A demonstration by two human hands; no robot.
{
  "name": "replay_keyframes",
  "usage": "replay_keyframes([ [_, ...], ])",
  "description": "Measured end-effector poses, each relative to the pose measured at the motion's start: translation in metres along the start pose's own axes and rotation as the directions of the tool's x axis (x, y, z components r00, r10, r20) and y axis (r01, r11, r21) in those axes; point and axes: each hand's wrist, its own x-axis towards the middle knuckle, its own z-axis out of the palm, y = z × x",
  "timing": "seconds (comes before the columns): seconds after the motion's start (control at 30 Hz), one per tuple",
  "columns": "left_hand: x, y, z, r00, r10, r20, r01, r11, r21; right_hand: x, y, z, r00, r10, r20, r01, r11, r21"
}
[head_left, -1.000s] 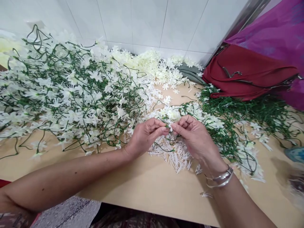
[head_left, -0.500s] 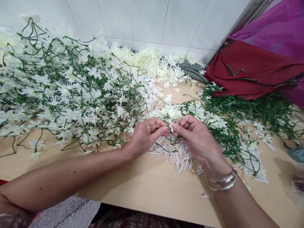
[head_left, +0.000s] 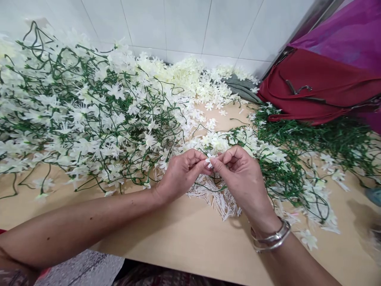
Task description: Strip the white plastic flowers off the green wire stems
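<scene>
White flower (head_left: 209,161) seemingly faces upward, long axis unclear, pinched by left fingers (head_left: 199,168) and right fingers (head_left: 222,168).

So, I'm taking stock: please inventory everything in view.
Tiled wall: one, whitish, back
Table: one, tan, centre
Floor: one, grey, lower left
Stemmed artificial flowers: many, white, left
Loose blossoms: many, cream, by wall
Thin strands: many, white, centre
Artificial stems: many, green, right
Held blossom: one, white, centre
Handbag: one, red, back right
Sheet: one, purple, above handbag
Cloth: one, grey, beside handbag
Blurred items: two, bluish and dark, right edge
Bangles: two, silver, lower right
Clothing: count unclear, dark, bottom
Left hand: one, bare, centre
Right hand: one, bare, centre
</scene>
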Motion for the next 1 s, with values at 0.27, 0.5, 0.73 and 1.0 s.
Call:
replay_keyframes([
  [0.27,-0.001,-0.003,0.001,1.0,-0.013,-0.017,0.012,1.0,-0.007,0.004,0.01,-0.003,0.992,0.102,0.071,-0.11,0.986,0.127],
  [0.5,0.001,-0.003,0.0,1.0,-0.024,0.02,0.025,0.998,-0.057,0.012,0.012,-0.012,0.979,0.171,0.111,-0.192,0.959,0.21],
  [0.73,0.0,-0.002,-0.001,1.0,0.001,0.019,-0.001,1.0,-0.005,0.018,0.008,-0.023,0.95,0.216,0.226,-0.253,0.955,0.152],
  [1.0,-0.001,0.001,-0.002,0.999,0.021,0.033,-0.022,0.999,0.027,0.015,0.014,-0.021,0.956,0.17,0.241,-0.19,0.98,0.062],
])
